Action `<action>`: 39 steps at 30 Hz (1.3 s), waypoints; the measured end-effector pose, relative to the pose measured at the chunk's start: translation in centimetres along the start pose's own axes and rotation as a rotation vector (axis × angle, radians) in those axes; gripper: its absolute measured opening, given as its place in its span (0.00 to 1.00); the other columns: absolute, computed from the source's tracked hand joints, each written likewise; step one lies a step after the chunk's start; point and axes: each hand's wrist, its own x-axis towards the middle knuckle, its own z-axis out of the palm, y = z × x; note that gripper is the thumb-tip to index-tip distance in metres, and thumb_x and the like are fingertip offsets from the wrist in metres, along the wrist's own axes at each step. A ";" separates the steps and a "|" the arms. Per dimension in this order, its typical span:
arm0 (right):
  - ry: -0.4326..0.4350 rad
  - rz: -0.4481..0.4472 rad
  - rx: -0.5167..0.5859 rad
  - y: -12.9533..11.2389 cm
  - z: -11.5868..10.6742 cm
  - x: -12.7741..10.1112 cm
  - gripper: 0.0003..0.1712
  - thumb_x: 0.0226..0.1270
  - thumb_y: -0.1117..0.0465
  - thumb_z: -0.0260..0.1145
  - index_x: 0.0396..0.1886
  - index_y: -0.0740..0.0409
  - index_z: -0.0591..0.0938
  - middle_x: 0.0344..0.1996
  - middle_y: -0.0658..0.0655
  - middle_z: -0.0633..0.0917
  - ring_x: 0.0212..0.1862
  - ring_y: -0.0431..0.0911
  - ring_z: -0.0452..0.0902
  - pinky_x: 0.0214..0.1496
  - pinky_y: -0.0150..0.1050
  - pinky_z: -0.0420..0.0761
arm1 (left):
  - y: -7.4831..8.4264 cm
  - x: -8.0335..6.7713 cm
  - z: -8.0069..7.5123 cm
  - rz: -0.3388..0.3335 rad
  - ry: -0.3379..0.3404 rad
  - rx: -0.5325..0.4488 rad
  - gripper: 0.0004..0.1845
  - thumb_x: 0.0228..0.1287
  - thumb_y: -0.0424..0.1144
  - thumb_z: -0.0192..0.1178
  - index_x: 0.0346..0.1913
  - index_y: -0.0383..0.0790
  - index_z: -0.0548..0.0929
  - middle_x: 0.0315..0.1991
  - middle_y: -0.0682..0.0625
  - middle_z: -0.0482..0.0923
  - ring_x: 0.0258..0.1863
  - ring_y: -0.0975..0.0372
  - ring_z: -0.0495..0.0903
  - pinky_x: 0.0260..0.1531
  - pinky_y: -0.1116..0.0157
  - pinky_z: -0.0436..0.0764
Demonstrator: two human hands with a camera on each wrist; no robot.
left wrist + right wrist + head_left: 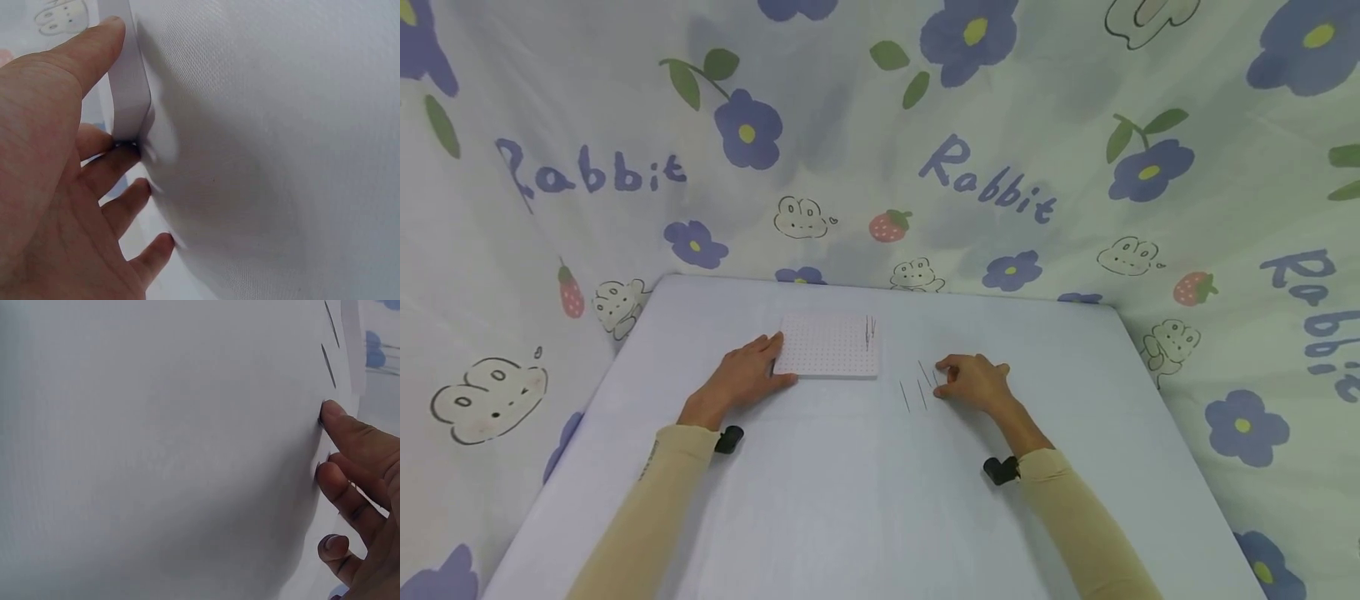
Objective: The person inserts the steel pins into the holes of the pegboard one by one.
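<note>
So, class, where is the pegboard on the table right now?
In the head view the pegboard lies at the table's far middle, the left hand touching its left edge, with loose pins just to its right.

A white-covered table bears a perforated white board and three loose pins.

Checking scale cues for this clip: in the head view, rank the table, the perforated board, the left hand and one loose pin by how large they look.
1. table, by far the largest.
2. perforated board.
3. left hand, looking close to the board in area, so this order is unsure.
4. loose pin, a thin line beside the right hand.
</note>
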 end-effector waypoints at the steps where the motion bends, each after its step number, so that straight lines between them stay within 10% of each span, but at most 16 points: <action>1: 0.003 0.001 0.004 0.2 -0.1 0.0 0.26 0.54 0.47 0.80 0.53 0.48 0.87 0.27 0.41 0.82 0.34 0.43 0.75 0.51 0.61 0.61 | 0.0 0.0 0.0 0.000 0.000 0.000 0.48 0.70 0.57 0.60 0.78 0.28 0.53 0.77 0.32 0.54 0.76 0.37 0.53 0.71 0.36 0.56; 27: 0.123 -0.054 -0.142 0.1 0.3 0.4 0.03 0.60 0.53 0.76 0.28 0.44 0.91 0.28 0.42 0.88 0.40 0.45 0.77 0.45 0.55 0.64 | -0.1 0.1 0.2 0.020 0.017 0.001 0.49 0.70 0.59 0.60 0.78 0.28 0.53 0.77 0.31 0.55 0.75 0.37 0.55 0.69 0.35 0.58; 39: 0.023 -0.035 -0.171 -0.9 -0.1 0.9 0.06 0.60 0.61 0.69 0.25 0.48 0.88 0.25 0.46 0.86 0.32 0.44 0.76 0.51 0.64 0.67 | -0.1 0.0 0.3 0.011 0.024 0.002 0.48 0.70 0.58 0.60 0.78 0.28 0.54 0.77 0.32 0.55 0.75 0.37 0.55 0.69 0.36 0.58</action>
